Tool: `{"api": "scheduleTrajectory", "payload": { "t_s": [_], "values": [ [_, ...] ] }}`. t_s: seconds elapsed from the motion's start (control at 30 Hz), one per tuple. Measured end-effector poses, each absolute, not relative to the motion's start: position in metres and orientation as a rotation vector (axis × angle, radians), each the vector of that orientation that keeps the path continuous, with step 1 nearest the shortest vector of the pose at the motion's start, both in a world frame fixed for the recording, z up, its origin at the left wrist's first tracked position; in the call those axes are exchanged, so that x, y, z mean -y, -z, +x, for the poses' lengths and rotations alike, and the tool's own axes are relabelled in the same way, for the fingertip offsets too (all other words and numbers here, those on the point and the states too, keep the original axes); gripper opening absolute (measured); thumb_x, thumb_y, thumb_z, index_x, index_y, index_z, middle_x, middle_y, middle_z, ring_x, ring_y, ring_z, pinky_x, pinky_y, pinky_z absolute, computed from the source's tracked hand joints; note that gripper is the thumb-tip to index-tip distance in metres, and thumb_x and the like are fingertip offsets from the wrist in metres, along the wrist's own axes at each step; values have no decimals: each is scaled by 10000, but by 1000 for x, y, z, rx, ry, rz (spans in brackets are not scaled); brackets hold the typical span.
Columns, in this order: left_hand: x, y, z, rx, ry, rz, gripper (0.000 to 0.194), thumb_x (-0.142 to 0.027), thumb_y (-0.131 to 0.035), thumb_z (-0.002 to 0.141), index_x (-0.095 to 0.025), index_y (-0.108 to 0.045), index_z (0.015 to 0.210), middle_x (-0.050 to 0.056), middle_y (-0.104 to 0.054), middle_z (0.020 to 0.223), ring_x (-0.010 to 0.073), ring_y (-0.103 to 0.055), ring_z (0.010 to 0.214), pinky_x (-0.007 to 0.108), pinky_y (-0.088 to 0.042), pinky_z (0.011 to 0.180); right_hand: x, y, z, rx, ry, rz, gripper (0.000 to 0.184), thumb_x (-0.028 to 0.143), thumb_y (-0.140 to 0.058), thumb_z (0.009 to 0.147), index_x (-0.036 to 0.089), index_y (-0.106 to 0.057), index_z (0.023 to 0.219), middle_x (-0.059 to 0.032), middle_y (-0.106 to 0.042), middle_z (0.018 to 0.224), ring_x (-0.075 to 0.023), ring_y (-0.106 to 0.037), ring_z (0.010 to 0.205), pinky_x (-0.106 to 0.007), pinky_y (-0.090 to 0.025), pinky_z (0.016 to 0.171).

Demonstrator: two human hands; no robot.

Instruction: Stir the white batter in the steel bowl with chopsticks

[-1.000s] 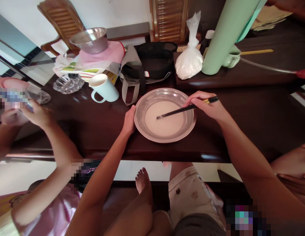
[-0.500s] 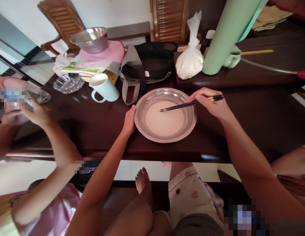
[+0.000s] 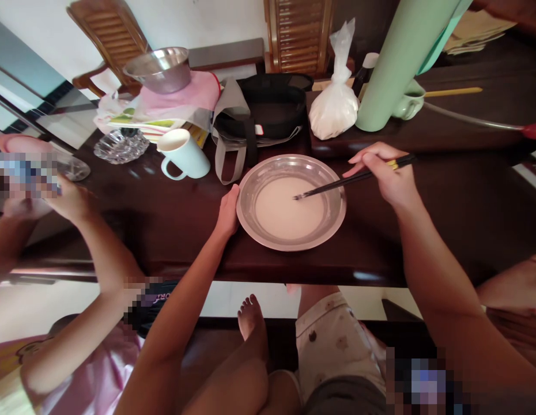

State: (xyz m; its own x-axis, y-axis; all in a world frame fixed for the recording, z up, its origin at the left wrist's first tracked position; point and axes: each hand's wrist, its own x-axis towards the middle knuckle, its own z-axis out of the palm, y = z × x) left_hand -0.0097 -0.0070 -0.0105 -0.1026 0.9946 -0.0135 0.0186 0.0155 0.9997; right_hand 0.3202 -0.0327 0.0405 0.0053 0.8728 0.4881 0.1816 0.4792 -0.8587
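Gripping the wide metal bowl (image 3: 291, 245) with the left hand (image 3: 227, 214), pinching black chopsticks (image 3: 332, 185) in the right hand (image 3: 389, 174), best stirring the milky liquid (image 3: 285, 219) slowly and low.

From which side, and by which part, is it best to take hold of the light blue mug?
Probably by its handle, with the left hand coming from the near left side. It sticks out from the light blue mug leftward and toward the person, while the black and grey bag stands close on the right.
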Motion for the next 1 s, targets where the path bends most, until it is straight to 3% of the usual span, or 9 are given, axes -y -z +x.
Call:
{"api": "scheduleTrajectory", "payload": {
  "t_s": [0.13, 0.3, 0.43, 0.53, 0.73, 0.9, 1.0],
  "values": [
    [7, 8, -9, -1314, -1266, 1163, 438, -508, -571, 862, -171, -577, 582, -9, -556, 567, 115, -475, 556, 236, -420, 565, 34, -40, 321, 1501, -824, -933, 243, 449, -608, 895, 242, -711, 821, 6, -706, 616, -156, -681, 564, -314, -532, 643],
    [7, 8, -8, -1296, -1276, 1160, 452, -533, -593, 838, -177, -550, 562, -14, -547, 557, 112, -470, 553, 231, -424, 562, 39, -44, 310, 1639, -811, -1018, 173, 399, -635, 883, 253, -723, 853, -6, -751, 797, -169, -729, 772, -308, -559, 738],
    [5, 14, -11, -1273, -1275, 1163, 449, -546, -587, 837, -177, -563, 583, -13, -564, 569, 113, -485, 562, 232, -434, 569, 34, -43, 323, 1478, -674, -953, 176, 361, -631, 891, 230, -719, 815, 6, -705, 645, -146, -702, 602, -297, -524, 676],
    [4, 16, -12, -1287, -1264, 1167, 438, -549, -573, 845, -175, -593, 618, -7, -585, 587, 121, -502, 575, 238, -436, 569, 34, -41, 324, 1491, -762, -898, 207, 371, -603, 905, 225, -717, 814, 3, -701, 596, -148, -672, 540, -302, -510, 619],
    [6, 11, -10, -1322, -1279, 1166, 417, -518, -582, 849, -177, -591, 608, -9, -584, 592, 120, -494, 574, 240, -434, 582, 41, -46, 309, 1670, -792, -1025, 161, 385, -627, 891, 274, -735, 847, -5, -753, 814, -180, -723, 799, -326, -553, 745],
    [7, 12, -10, -1328, -1265, 1153, 428, -519, -568, 854, -179, -577, 595, -9, -569, 581, 121, -487, 566, 242, -423, 576, 34, -42, 323, 1475, -752, -938, 192, 404, -624, 893, 269, -727, 802, 4, -707, 623, -168, -684, 575, -335, -519, 638],
    [7, 11, -9, -1311, -1270, 1157, 415, -514, -573, 853, -177, -594, 611, -9, -576, 591, 120, -486, 573, 240, -426, 585, 37, -41, 318, 1547, -866, -945, 212, 431, -615, 893, 257, -722, 836, 2, -738, 671, -179, -703, 631, -333, -529, 645]
  ]
}}
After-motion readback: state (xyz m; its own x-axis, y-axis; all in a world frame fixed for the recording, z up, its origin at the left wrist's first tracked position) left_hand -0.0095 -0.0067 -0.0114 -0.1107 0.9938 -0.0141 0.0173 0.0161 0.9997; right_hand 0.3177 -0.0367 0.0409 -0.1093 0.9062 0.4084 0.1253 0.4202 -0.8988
